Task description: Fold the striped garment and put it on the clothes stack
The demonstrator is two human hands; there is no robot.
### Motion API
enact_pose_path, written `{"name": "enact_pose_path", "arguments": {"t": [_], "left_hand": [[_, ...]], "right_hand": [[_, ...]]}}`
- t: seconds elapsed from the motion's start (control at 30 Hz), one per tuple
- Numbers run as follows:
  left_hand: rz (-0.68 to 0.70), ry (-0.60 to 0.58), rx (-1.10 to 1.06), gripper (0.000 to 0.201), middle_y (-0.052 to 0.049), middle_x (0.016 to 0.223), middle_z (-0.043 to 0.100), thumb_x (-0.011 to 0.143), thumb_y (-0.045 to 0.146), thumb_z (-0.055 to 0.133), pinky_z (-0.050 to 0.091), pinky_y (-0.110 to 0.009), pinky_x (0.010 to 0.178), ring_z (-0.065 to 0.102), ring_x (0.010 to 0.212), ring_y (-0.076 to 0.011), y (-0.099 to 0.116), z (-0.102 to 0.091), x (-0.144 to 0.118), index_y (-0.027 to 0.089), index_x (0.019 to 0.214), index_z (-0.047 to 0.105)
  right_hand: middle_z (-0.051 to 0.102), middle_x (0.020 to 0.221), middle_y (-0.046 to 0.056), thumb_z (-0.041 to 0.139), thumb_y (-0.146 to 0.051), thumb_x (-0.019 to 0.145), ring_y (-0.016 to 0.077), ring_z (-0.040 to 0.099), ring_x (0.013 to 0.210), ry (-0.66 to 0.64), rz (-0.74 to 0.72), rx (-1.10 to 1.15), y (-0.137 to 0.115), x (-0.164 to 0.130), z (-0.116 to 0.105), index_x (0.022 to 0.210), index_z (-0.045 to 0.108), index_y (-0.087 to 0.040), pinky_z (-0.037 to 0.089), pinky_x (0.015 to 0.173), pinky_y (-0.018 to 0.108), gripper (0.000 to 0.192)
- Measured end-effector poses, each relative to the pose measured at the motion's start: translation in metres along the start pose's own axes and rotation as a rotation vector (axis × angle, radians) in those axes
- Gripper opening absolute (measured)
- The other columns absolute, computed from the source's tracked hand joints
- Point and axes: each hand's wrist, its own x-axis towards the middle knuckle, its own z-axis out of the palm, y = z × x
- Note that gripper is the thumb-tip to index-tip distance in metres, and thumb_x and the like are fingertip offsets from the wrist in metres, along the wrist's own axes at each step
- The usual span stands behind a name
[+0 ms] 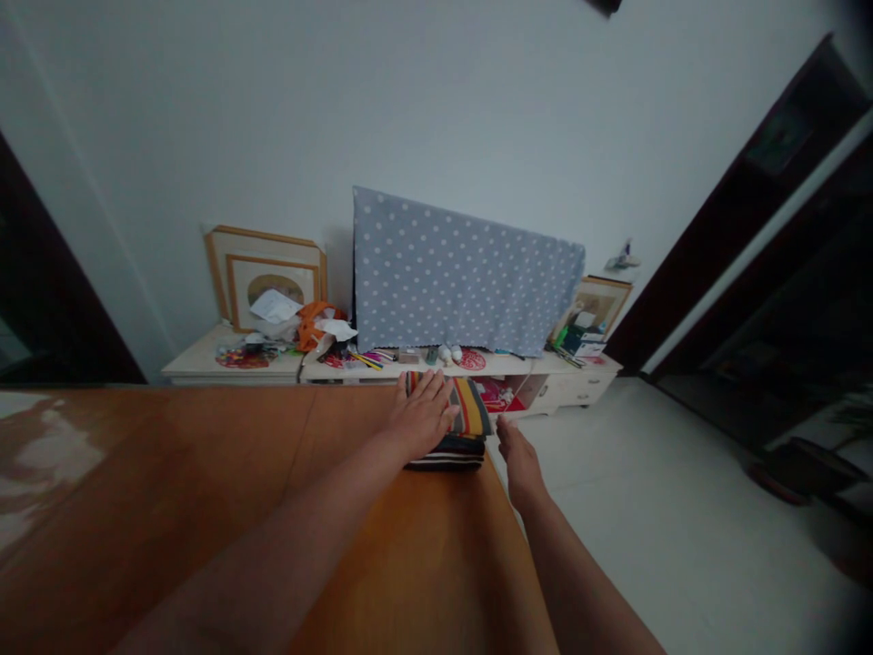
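A small stack of folded cloths lies at the far right corner of the wooden table. On top is a striped cloth in yellow, red and grey; under it is a dark cloth with white stripes. My left hand rests flat on the striped cloth, palm down, with its fingers stretched out. Just right of the stack, past the table's edge, my right hand is held edge-on with its fingers extended. It appears apart from the cloths and holds nothing that I can see.
Beyond the table stands a low white cabinet with clutter on top. A grey polka-dot cover hangs over a wide, flat object there. Framed pictures and an orange bag are on the left. Pale floor lies to the right.
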Motion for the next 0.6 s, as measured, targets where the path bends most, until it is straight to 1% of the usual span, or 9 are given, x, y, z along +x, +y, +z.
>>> {"name": "enact_pose_path", "arguments": {"t": [0.1, 0.27, 0.43, 0.6], "left_hand": [[-0.021, -0.022, 0.036, 0.066, -0.004, 0.165, 0.021, 0.101, 0.056, 0.013, -0.018, -0.063, 0.115, 0.008, 0.153, -0.0263, -0.001, 0.007, -0.004, 0.025, 0.156, 0.032], [-0.146, -0.111, 0.04, 0.068, -0.005, 0.164, 0.02, 0.101, 0.057, 0.011, -0.012, -0.07, 0.113, 0.009, 0.153, -0.0289, -0.016, 0.024, -0.009, 0.024, 0.156, 0.032], [-0.168, -0.121, 0.004, 0.068, -0.004, 0.165, 0.019, 0.101, 0.058, 0.011, -0.012, -0.069, 0.114, 0.009, 0.153, -0.0272, -0.022, 0.035, -0.011, 0.024, 0.156, 0.03], [-0.164, -0.113, -0.01, 0.068, -0.005, 0.165, 0.019, 0.101, 0.058, 0.013, -0.012, -0.07, 0.113, 0.008, 0.153, -0.0283, -0.021, 0.042, -0.01, 0.023, 0.156, 0.031]], "right_hand": [[0.051, 0.148, 0.003, 0.045, -0.064, 0.092, 0.0231, 0.046, 0.138, -0.009, -0.003, 0.011, 0.009, -0.012, -0.003, 0.14, 0.057, -0.028, 0.036, 0.114, 0.042, 0.061], [0.049, 0.15, 0.003, 0.047, -0.064, 0.092, 0.0224, 0.042, 0.141, -0.052, -0.02, 0.013, 0.021, -0.025, -0.006, 0.142, 0.054, -0.027, 0.032, 0.117, 0.04, 0.063], [0.05, 0.149, 0.004, 0.046, -0.065, 0.091, 0.0227, 0.043, 0.14, 0.001, 0.029, -0.033, 0.034, -0.038, -0.006, 0.141, 0.056, -0.023, 0.032, 0.117, 0.039, 0.066], [0.056, 0.143, 0.006, 0.041, -0.066, 0.092, 0.022, 0.045, 0.139, 0.038, 0.04, -0.086, 0.044, -0.063, 0.004, 0.138, 0.059, -0.019, 0.032, 0.117, 0.038, 0.068]]}}
